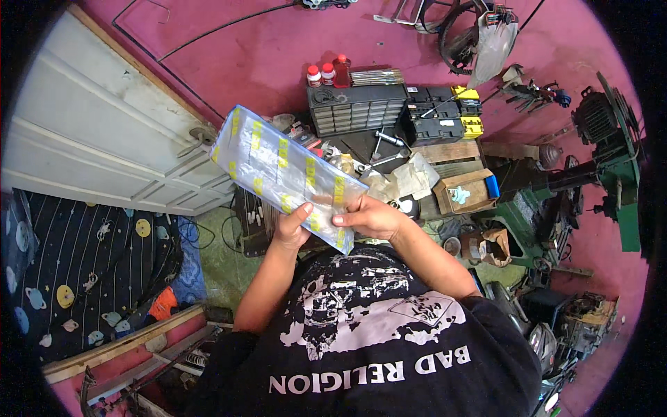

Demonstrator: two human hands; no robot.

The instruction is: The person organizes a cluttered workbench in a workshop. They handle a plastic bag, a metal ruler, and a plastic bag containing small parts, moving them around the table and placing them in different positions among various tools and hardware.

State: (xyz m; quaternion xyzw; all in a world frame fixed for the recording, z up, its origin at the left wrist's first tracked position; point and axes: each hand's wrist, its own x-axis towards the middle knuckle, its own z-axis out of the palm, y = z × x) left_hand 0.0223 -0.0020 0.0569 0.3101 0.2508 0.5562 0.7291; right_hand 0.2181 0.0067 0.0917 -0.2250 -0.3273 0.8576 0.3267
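Left hand [293, 229] and right hand [373, 218] gripping near end of clear, yellow-printed plastic sleeve [276, 169]; black drawer cabinet [356, 111], far side.

Glossy, see-through plastic packet [290, 174]

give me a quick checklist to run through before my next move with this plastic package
1. Left hand gripping the clear plastic package: ok, thumb over its near part.
2. Right hand gripping it: ok, thumb on top.
3. Package opened or sealed: cannot tell.
4. Contents inside: cannot tell.
5. Set-down space just beyond: not ok, crowded with metal tools and crumpled pale wrapping.
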